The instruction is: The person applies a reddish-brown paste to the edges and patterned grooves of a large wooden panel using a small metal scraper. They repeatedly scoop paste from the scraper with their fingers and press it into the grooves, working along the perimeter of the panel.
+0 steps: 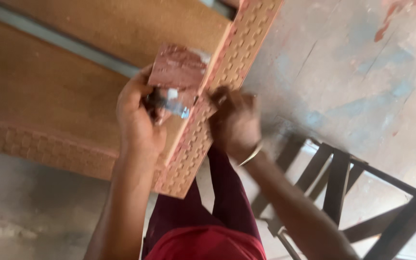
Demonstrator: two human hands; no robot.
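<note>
Across the middle of the view our left hand (138, 118) pinches a folded sheet of reddish sandpaper (179, 70) against a carved wooden strip (203, 120), fingers closed on it. Our right hand (234, 123) is blurred; it seems to press the strip, though we cannot tell its grip. We judge the strip stiff and light, best held by its edges. No labels show.

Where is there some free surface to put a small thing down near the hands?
Bare: the flat board face left of the left hand, above its carved border. Crowded: the carved strip, where the right hand and a reddish block meet.
</note>
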